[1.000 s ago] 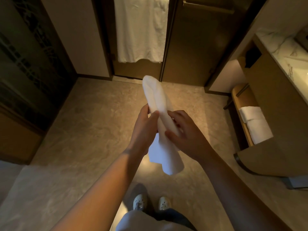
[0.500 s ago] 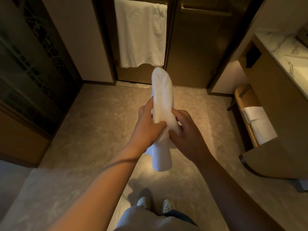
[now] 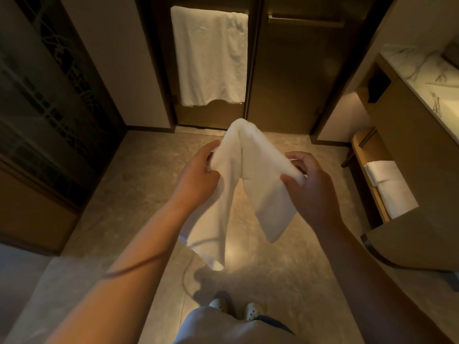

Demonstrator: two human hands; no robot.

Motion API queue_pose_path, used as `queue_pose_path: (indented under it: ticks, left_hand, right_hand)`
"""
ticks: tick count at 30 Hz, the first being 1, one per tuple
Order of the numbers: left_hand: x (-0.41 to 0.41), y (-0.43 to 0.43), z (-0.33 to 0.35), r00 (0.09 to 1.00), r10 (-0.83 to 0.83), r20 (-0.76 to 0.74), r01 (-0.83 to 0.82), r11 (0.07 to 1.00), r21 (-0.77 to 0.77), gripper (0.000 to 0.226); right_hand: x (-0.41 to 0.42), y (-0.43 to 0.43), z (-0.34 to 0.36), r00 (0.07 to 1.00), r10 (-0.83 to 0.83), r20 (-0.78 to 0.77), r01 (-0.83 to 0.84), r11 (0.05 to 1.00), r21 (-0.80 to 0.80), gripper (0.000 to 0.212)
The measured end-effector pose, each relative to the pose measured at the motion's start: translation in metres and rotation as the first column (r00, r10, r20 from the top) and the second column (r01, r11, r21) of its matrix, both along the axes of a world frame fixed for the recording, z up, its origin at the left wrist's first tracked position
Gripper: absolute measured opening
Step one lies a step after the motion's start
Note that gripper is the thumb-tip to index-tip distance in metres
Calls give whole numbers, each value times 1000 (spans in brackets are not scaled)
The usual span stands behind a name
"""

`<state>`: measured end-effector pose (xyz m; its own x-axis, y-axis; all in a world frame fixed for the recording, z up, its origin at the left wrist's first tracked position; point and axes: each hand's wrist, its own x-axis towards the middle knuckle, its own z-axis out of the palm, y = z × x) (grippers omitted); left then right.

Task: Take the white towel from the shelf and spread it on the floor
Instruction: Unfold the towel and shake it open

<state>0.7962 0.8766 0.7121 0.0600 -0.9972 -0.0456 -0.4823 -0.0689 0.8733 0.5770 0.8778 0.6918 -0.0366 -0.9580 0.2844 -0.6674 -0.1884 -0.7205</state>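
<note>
White terry towel is hanging in the air between both hands, above the beige marble-look floor and touching none of it. Its folded top is peaking just over the hands, and two limbs of cloth are drooping down from there, the longer one toward the left forearm, the shorter one under the right hand. Behind it, a large white bath towel is hanging flat on a dark brown door. At the right, a tan wooden vanity cabinet is carrying a pale veined stone top, and a folded white towel is lying on its low wooden shelf, well apart from the held one. The left hand is pinching the towel's left edge between thumb and fingers. The right hand is gripping the right edge, fingers curling over the cloth. Two pale perforated clogs are showing at the bottom.
</note>
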Motion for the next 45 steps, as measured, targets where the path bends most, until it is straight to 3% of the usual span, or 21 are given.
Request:
queue_pose_path:
  ticks: [10,17,23,35,40,45]
  left_hand:
    - [15,-19,-3,977,10,211,-4,1000,-31,59]
    - [-16,-19,1,981,-107,162,116,992,-43,56]
    - [-43,-19,0,985,-154,84,158,986,-45,45]
    - [-62,-24,-1,992,-116,-41,115,993,-31,57]
    - [-66,-20,-3,995,-98,5,98,992,-77,63]
    - [-66,-22,-2,990,-131,45,134,987,-91,58]
  right_hand:
    - [-52,-22,13,989,-103,-105,104,995,6,42]
    - [-39,-28,11,955,107,-275,-112,994,0,47]
    - [-7,-27,3,929,216,-301,-228,974,-8,57]
    - [-4,-22,-9,934,159,-320,-192,979,-74,41]
    - [-9,-28,-8,883,274,-382,-292,956,11,40]
    - [-9,-30,-8,886,278,-372,-287,957,30,36]
